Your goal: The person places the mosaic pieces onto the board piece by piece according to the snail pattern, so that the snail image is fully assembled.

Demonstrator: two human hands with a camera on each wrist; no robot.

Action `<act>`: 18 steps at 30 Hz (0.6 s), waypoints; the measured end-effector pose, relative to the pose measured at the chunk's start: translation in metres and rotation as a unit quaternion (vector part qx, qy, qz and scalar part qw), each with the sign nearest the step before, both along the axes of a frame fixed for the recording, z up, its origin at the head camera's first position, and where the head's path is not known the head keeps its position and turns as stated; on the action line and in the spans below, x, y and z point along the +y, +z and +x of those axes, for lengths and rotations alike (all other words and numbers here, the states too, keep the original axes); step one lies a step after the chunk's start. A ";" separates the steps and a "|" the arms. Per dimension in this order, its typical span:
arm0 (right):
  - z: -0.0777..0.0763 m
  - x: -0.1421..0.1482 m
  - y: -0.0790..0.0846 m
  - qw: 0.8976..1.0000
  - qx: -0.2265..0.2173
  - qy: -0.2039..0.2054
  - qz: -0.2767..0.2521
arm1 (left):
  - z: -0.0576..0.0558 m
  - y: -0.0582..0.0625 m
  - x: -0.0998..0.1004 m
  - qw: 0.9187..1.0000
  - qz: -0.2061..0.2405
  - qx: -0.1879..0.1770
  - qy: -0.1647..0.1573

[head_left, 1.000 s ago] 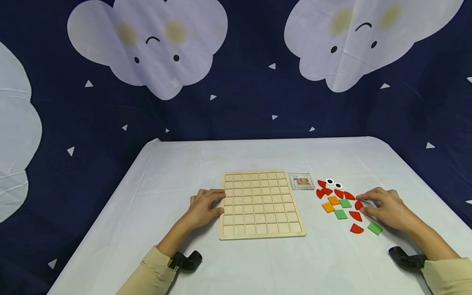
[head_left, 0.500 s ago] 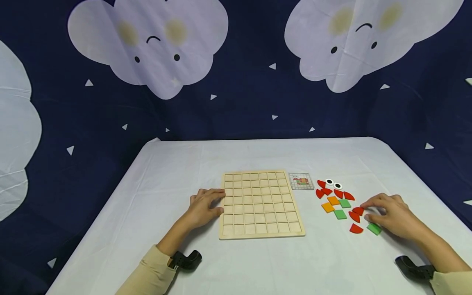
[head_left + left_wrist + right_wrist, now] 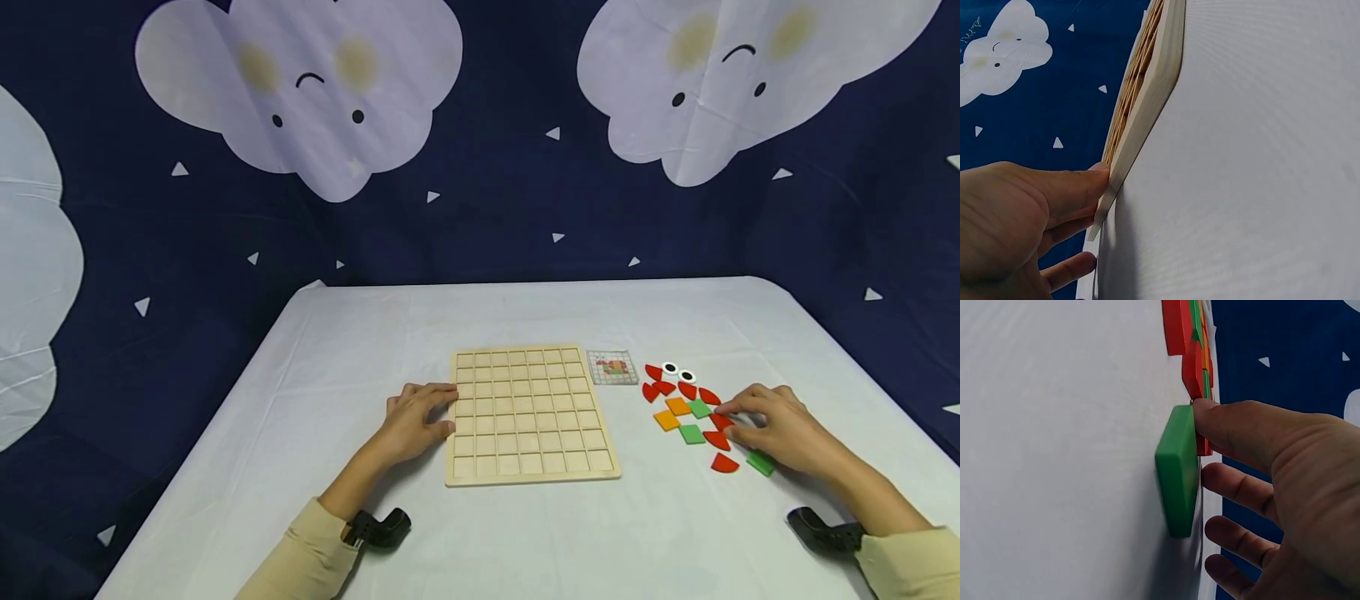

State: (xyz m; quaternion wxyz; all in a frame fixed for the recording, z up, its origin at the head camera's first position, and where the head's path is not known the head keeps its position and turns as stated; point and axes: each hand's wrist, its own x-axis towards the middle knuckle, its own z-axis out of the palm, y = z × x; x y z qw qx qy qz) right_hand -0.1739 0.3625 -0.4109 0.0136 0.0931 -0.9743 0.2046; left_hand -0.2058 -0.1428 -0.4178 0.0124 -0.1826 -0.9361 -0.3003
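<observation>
A flat red wedge-shaped piece (image 3: 721, 422), partly hidden, lies between the right hand's (image 3: 783, 427) thumb and index fingertip, whether pinched I cannot tell, just far-left of a green square tile (image 3: 761, 463), while the left hand (image 3: 415, 423), fingers spread, touches the pale wooden grid board's (image 3: 528, 421) left edge.

Both forearms (image 3: 356, 483) reach forward.
Left hand (image 3: 412, 423) parts thumb (image 3: 438, 431) from forefinger (image 3: 438, 392); right hand (image 3: 782, 429) extends its thumb, outer three fingers (image 3: 1241, 540) loosely spread.
</observation>
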 end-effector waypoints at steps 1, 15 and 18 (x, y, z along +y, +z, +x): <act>-0.001 0.000 0.000 1.000 0.000 0.001 0.000 | 0.000 0.000 0.000 1.000 0.000 -0.001 0.000; -0.003 -0.015 0.009 1.000 -0.005 0.007 -0.023 | 0.000 0.001 0.000 1.000 -0.011 0.005 -0.002; -0.007 -0.026 0.012 0.999 -0.012 0.007 -0.033 | 0.000 0.002 0.001 1.000 -0.012 0.002 0.001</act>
